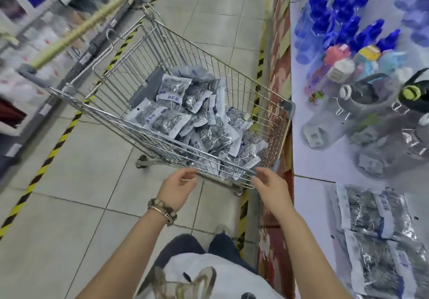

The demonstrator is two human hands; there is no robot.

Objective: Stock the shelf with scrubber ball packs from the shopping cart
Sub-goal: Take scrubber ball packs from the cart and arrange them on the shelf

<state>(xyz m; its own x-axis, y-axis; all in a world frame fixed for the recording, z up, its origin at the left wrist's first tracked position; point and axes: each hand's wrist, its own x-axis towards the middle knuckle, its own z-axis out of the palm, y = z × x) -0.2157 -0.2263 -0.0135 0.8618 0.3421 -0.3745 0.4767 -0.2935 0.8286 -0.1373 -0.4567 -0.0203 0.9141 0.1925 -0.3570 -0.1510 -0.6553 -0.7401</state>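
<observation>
grey tiled aisle floor, wire cart beside white shelf, both hands empty, fingers spread

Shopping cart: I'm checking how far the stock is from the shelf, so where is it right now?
In the head view the shopping cart stands centre frame on the tiled aisle, just beyond both hands, its right side close against the shelf on the right.

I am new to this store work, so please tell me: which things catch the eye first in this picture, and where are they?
The wire shopping cart in the middle of the aisle stands out first, heaped with silvery scrubber ball packs. Just before its near rim, the left hand and right hand reach in, both empty. On the shelf at right stand blue-capped bottles, with a few packs already laid at its near end.
</observation>
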